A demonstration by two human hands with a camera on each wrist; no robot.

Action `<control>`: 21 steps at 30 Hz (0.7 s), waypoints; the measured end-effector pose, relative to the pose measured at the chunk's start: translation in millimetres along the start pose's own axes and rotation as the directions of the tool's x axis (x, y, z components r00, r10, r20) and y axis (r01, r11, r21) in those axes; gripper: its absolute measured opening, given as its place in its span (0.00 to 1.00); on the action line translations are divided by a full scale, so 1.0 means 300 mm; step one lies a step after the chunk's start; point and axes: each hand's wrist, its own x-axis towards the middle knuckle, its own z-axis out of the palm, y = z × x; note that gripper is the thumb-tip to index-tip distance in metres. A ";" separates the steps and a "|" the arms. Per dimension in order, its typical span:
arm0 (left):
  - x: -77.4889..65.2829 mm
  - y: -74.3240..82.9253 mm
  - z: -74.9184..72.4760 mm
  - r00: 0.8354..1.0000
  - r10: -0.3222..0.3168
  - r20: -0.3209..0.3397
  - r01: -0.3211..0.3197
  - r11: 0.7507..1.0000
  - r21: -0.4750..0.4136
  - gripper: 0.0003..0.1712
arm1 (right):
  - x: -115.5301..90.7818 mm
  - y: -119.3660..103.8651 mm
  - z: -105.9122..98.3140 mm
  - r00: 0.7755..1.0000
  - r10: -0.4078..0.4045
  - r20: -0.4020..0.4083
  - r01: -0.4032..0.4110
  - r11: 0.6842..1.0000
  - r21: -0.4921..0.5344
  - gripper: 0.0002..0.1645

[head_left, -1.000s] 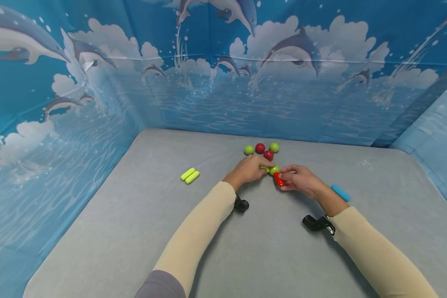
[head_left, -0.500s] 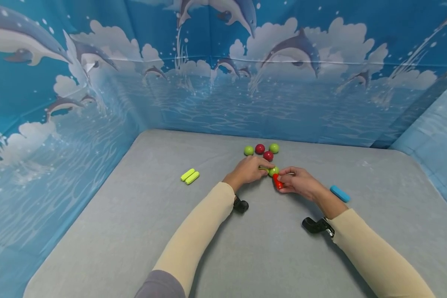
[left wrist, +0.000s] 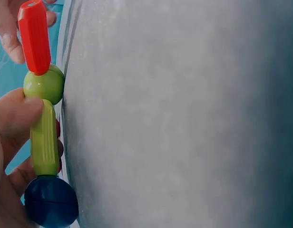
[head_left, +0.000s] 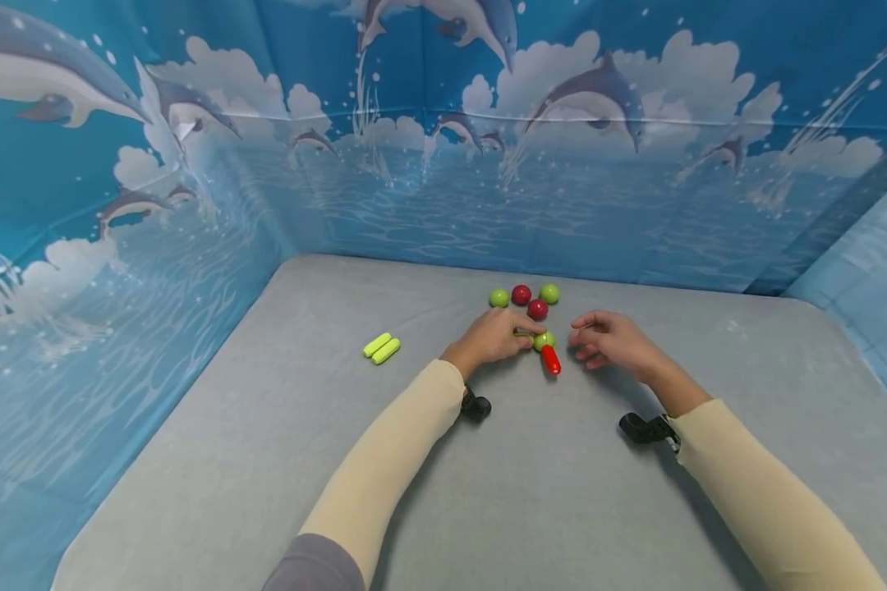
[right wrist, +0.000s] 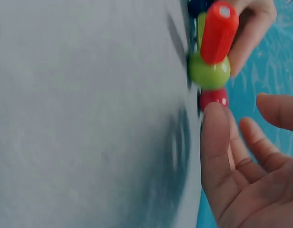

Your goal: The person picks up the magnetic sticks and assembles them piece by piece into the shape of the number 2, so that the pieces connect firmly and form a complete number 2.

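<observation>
My left hand (head_left: pixel 490 335) pinches a yellow-green toy rod (left wrist: pixel 44 142), thumb on its near side. A dark blue ball (left wrist: pixel 51 202) joins one end of this rod and a lime green ball (left wrist: pixel 47 89) the other. From the green ball a red rod (head_left: pixel 551 360) sticks out, its outer end free. My right hand (head_left: pixel 617 343) is just right of the red rod, apart from it, fingers loosely bent and holding nothing. In the head view the left hand hides the blue ball and most of the yellow-green rod.
Two loose yellow-green rods (head_left: pixel 382 349) lie to the left on the grey tabletop (head_left: pixel 266 435). Behind the hands sit red balls (head_left: pixel 521 295) and green balls (head_left: pixel 549 293). A dolphin-print curtain (head_left: pixel 414 189) rises along the table's back and sides.
My right hand has let go of the red rod and moved right, away from it. The rod stays on the green ball. The right arm now covers a light blue rod seen earlier.
</observation>
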 end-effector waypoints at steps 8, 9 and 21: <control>0.000 0.018 0.004 0.999 -0.010 -0.038 0.010 1.000 0.011 0.17 | 0.081 -0.005 -0.039 0.988 -0.103 -0.114 0.078 0.976 -0.203 0.24; 0.001 0.021 0.003 0.999 -0.009 -0.035 0.010 1.000 0.010 0.17 | 0.094 -0.008 -0.044 0.988 -0.100 -0.119 0.072 0.973 -0.218 0.24; 0.001 0.023 0.005 1.000 0.002 -0.011 -0.002 1.000 0.012 0.17 | 0.258 -0.032 -0.027 0.967 -0.215 -0.138 0.121 0.862 -0.492 0.29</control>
